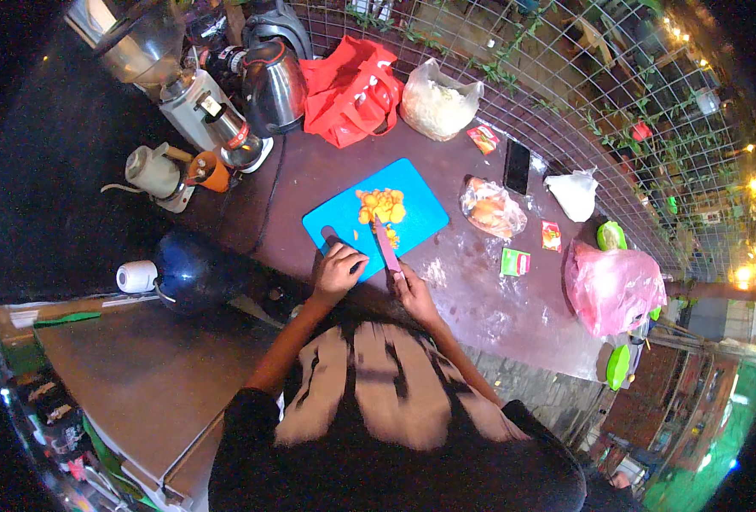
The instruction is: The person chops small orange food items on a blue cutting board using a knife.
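Observation:
A blue cutting board (413, 192) lies at an angle on the dark red-brown table. Sliced orange pieces, apparently carrot (383, 206), are heaped on its upper middle, with smaller bits closer to me. My right hand (413, 293) grips the handle of a knife with a pinkish blade (387, 248). The blade slants across the board, its tip at the near side of the heap. My left hand (341, 272) rests over the board's near left edge, beside the dark handle slot. Its fingers are curled, and whether anything is inside them is hidden.
Behind the board stand a coffee grinder (205, 105), a steel kettle (277, 86), a red bag (355, 96) and a clear bag of pale shreds (440, 102). To the right lie a bagged food item (493, 208), a phone (517, 168), small packets (515, 262) and a pink plastic bag (614, 288).

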Available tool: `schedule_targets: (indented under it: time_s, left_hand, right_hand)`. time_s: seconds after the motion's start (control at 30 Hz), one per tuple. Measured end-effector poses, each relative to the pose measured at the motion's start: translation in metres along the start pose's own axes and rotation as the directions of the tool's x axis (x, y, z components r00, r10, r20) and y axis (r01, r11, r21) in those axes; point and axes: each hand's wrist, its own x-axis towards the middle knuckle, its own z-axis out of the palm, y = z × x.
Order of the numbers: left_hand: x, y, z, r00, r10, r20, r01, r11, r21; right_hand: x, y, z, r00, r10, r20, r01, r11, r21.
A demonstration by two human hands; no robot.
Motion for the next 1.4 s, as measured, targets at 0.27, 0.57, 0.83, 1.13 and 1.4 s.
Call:
schedule_targets:
  time_s: [0.27, 0.57, 0.83, 1.13, 1.4]
  left_hand:
    - [0.007, 0.008, 0.007, 0.982, -0.168, -0.083, 0.161, 0.983, -0.094]
    - [0.011, 0.011, 0.007, 0.987, -0.153, -0.056, 0.148, 0.985, -0.087]
    - [0.012, 0.013, 0.003, 0.986, -0.155, -0.065, 0.152, 0.987, -0.043]
    - [0.011, 0.009, 0.007, 0.981, -0.192, -0.038, 0.190, 0.980, -0.059]
    - [0.009, 0.006, 0.007, 0.986, -0.147, -0.076, 0.142, 0.988, -0.065]
  right_hand:
    - [-0.029, -0.063, -0.007, 0.995, -0.059, 0.078, 0.088, 0.883, -0.462]
    - [-0.028, -0.061, 0.002, 0.948, -0.306, 0.092, 0.314, 0.839, -0.445]
    - [-0.031, -0.079, 0.004, 0.972, -0.194, 0.133, 0.233, 0.861, -0.452]
    - [-0.026, -0.065, 0.007, 0.970, -0.222, 0.097, 0.236, 0.765, -0.600]
    - [-0.022, -0.067, 0.007, 0.987, -0.102, 0.122, 0.157, 0.740, -0.654]
